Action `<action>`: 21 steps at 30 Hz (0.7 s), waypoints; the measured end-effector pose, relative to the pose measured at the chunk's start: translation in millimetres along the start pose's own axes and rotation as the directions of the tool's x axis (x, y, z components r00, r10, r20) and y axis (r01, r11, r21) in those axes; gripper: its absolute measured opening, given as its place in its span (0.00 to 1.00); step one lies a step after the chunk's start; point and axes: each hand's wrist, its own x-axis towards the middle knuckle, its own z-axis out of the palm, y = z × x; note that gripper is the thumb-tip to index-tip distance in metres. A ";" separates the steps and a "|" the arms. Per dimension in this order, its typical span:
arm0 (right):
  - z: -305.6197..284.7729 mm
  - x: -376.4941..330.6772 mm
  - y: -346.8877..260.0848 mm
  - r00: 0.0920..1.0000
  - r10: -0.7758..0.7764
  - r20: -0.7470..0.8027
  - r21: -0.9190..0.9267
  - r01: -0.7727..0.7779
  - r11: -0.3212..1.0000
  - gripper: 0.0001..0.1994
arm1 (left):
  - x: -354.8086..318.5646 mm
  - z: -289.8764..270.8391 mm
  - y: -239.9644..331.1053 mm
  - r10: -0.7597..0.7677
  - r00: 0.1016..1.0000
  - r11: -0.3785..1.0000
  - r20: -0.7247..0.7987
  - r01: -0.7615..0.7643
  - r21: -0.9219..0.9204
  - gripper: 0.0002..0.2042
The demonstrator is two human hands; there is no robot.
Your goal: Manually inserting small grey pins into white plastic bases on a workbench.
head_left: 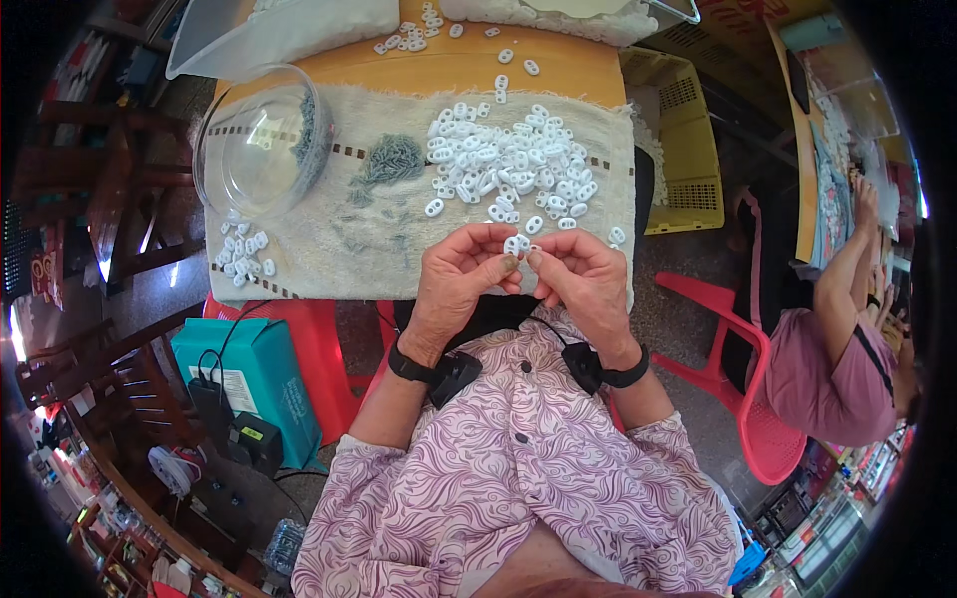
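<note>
Just above the near edge of the cloth, my left hand [461, 274] pinches a small white two-holed plastic piece [513, 244] between thumb and fingers. Close against its right side is my right hand [586, 277], thumb and forefinger pressed together; whatever is between them is too small to make out. Beyond my hands lies a large heap of white oval two-holed plastic pieces [513, 154]. Left of that heap sits a small pile of tiny grey-green pieces [394, 157]. A smaller group of white pieces [241, 251] rests near the cloth's left corner.
A clear round bowl [224, 149] stands at the cloth's [329, 239] left, with grey pieces along its right side. White-filled bins [289, 45] stand at the far edge. A yellow crate [688, 149] and red chair [738, 369] are on the right, near another person [827, 369].
</note>
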 end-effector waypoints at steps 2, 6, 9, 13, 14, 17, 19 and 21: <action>-0.2 0.2 0.1 1.000 0.005 -0.003 -0.016 -0.005 1.000 0.06 | 0.0 0.4 0.7 0.007 1.000 1.000 0.000 -0.007 0.007 0.14; -0.2 -0.6 0.1 1.000 -0.004 0.022 -0.013 0.004 1.000 0.06 | -0.1 1.0 3.4 -0.013 1.000 0.999 -0.008 0.013 -0.046 0.14; 0.9 -1.7 -1.2 1.000 0.001 0.021 0.018 -0.001 1.000 0.06 | 0.3 -0.2 5.2 -0.051 0.998 0.993 0.034 0.055 -0.104 0.15; 2.3 -2.3 -1.8 1.000 0.007 0.015 0.032 -0.007 0.999 0.06 | -0.4 -1.5 4.7 -0.069 0.996 0.985 0.061 0.077 -0.155 0.16; 2.4 -2.4 -1.7 1.000 0.007 0.015 0.032 -0.008 0.999 0.06 | -0.4 -1.8 4.4 -0.056 0.996 0.988 0.063 0.064 -0.138 0.15; 2.2 -2.2 -0.4 0.999 -0.029 0.022 0.008 0.029 1.000 0.05 | -1.4 0.3 5.5 -0.045 0.999 0.999 0.020 0.045 -0.024 0.15; 1.4 -1.5 3.6 0.997 -0.076 0.016 -0.029 0.076 0.997 0.05 | -2.0 1.5 5.9 -0.016 1.000 1.000 0.018 0.015 0.016 0.15; 0.8 -1.0 2.4 0.998 -0.064 0.012 -0.038 0.064 0.997 0.05 | -2.0 2.5 6.1 0.015 1.000 0.998 0.018 -0.015 0.056 0.15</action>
